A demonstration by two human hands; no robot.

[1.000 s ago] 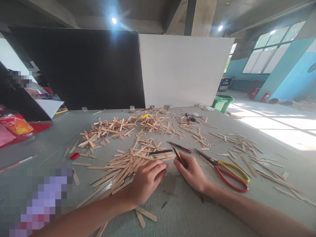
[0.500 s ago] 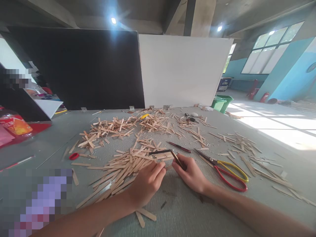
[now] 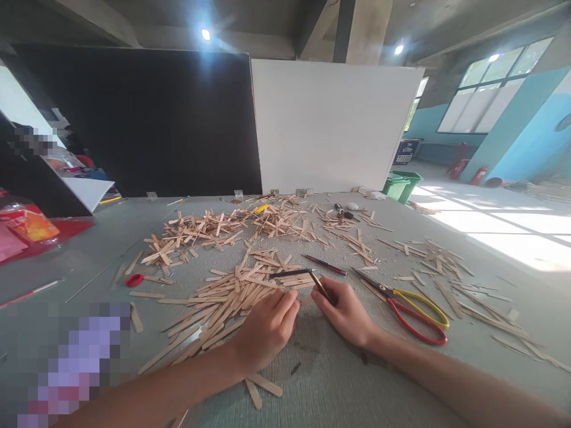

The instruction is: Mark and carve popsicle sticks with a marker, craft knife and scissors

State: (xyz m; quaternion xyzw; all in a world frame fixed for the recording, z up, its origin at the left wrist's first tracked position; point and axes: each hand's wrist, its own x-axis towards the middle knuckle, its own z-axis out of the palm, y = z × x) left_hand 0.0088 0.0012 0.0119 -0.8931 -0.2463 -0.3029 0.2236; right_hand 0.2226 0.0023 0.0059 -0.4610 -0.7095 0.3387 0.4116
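My left hand (image 3: 267, 324) is closed, fingertips pinched together at the near edge of a pile of wooden craft sticks (image 3: 229, 297). From its fingertips a short bit of a craft stick (image 3: 306, 301) shows faintly toward the other hand; most of it is hidden. My right hand (image 3: 343, 312) grips a slim, brownish pen-like tool (image 3: 318, 282), which slants up and left. Near the tool's upper end, a black pen-like object (image 3: 289, 274) lies across the sticks. Scissors (image 3: 401, 297) with one yellow and one red handle rest right of my right hand, beside a dark red pen (image 3: 324, 264).
More sticks (image 3: 200, 232) are heaped farther back, with a yellow object (image 3: 261, 208) among them. Keys (image 3: 345, 212) lie at the back right. A red ring-shaped object (image 3: 134, 280) and a bottle (image 3: 29, 220) are at left. Black and white panels (image 3: 330, 125) stand behind.
Both hands stay almost in place. The stick between them shows less than before, and the left fingertips have shifted very slightly.
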